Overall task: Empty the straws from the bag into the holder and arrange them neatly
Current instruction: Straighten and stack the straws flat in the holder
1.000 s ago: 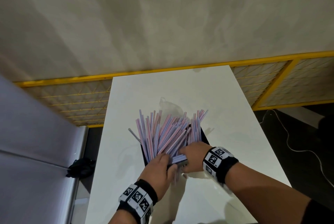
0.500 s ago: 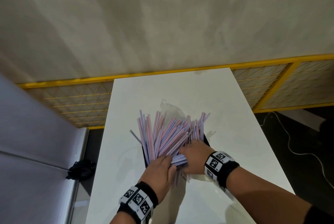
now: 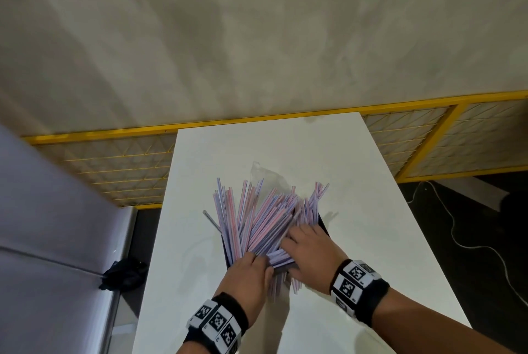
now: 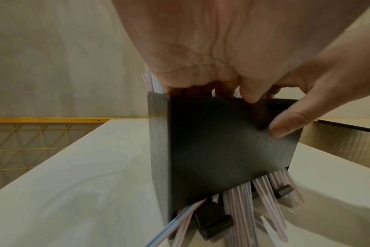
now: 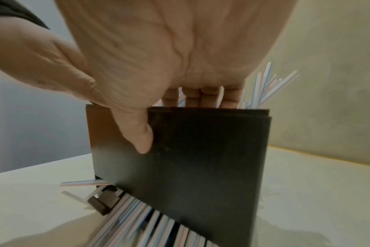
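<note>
One black holder [image 3: 324, 225] stands on the white counter [image 3: 357, 196], crammed with dozens of striped straws [image 3: 257, 219] (too many to count) fanning out above it. One clear bag [image 3: 264, 175] lies just behind. The left hand [image 3: 247, 276] and right hand [image 3: 310, 253] each grip the holder's top edge, fingers curled inside, thumbs outside. Only the wrist views show more straws sticking out from beneath the holder, beside its two small black feet [image 4: 213, 224].

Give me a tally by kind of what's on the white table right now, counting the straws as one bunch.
Black holder: 1
Bunch of striped straws: 1
Clear plastic bag: 1
Hands, left hand and right hand: 2
Total: 5
</note>
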Demonstrator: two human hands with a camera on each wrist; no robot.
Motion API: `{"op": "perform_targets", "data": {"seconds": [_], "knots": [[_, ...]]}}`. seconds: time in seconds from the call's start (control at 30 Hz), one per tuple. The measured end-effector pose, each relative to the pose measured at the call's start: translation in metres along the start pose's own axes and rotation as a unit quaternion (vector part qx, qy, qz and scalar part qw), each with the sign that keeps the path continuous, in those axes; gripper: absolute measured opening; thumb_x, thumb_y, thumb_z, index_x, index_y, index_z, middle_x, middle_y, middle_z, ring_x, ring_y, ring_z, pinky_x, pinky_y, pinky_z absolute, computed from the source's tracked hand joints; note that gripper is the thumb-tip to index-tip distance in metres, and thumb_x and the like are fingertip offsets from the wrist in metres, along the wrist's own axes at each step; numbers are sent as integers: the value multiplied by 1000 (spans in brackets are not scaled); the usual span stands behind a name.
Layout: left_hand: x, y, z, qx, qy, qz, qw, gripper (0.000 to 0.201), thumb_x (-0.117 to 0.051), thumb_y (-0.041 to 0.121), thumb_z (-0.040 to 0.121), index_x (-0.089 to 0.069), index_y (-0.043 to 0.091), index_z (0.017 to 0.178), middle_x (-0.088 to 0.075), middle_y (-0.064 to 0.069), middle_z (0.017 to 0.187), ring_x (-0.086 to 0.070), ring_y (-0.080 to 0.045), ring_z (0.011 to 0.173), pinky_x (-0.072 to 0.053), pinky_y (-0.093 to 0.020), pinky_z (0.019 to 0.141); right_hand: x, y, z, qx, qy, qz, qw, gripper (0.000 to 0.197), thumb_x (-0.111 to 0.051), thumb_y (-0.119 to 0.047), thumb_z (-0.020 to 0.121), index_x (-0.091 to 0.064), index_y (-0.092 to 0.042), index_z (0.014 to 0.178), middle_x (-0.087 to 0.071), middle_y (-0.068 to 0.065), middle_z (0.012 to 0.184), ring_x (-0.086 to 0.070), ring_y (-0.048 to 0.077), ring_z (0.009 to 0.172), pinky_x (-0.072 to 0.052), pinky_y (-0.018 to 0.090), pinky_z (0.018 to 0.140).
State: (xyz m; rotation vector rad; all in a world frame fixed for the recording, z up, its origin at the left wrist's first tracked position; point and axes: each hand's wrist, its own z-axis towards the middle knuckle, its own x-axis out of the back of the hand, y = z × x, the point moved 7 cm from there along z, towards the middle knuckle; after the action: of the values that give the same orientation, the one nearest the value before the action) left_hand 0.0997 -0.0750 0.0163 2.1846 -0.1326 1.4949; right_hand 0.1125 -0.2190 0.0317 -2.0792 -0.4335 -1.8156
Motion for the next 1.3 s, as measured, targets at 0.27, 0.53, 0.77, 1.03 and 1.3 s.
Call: {"op": "perform_targets", "data": {"seconds": [0.27,0.53,0.77,1.03,1.3], "knots": [[25,5,-7,-35,55,4,998,32,-41,36,105,-64,30,125,-57,5,114,-56,-17,102,-45,-30,89,-9,-6,-13,-32,21,-44,998,16,-77,-37,75,-71,-25,83,-63,-3,83,-61,21,79,-52,37,70],[20,-2,-14,-10,24,78,997,29,-31,35,104,-60,31,106,-60,11,109,-57,-18,102,-34,-32,83,-22,1,-7,-65,-58,-7,996,37,-44,-43,97,-60,-23,123,-65,1,117,-59,28,110,-39,46,100],[11,-3,-12,2,-3,84,996,27,-40,15,94,-55,32,109,-62,8,107,-57,-23,100,-23,-33,76,-18,6,-3,-55,-71,32,995,31,-47,-47,94,-59,-28,117,-70,-2,105,-60,26,104,-38,43,97],[28,-4,-11,-13,44,27,999,25,-42,33,103,-64,32,113,-64,10,109,-60,-17,103,-37,-31,87,13,3,-16,-33,-31,67,997,38,-49,-45,95,-59,-31,129,-65,-7,119,-58,22,111,-41,39,98],[51,-36,-30,45,117,-91,988,19,-67,47,92,-74,34,104,-57,12,89,-58,-9,82,-45,-21,77,-9,-8,-66,-85,-30,279,956,31,-39,-47,95,-61,-24,91,-63,-8,84,-56,11,79,-50,35,72]]}}
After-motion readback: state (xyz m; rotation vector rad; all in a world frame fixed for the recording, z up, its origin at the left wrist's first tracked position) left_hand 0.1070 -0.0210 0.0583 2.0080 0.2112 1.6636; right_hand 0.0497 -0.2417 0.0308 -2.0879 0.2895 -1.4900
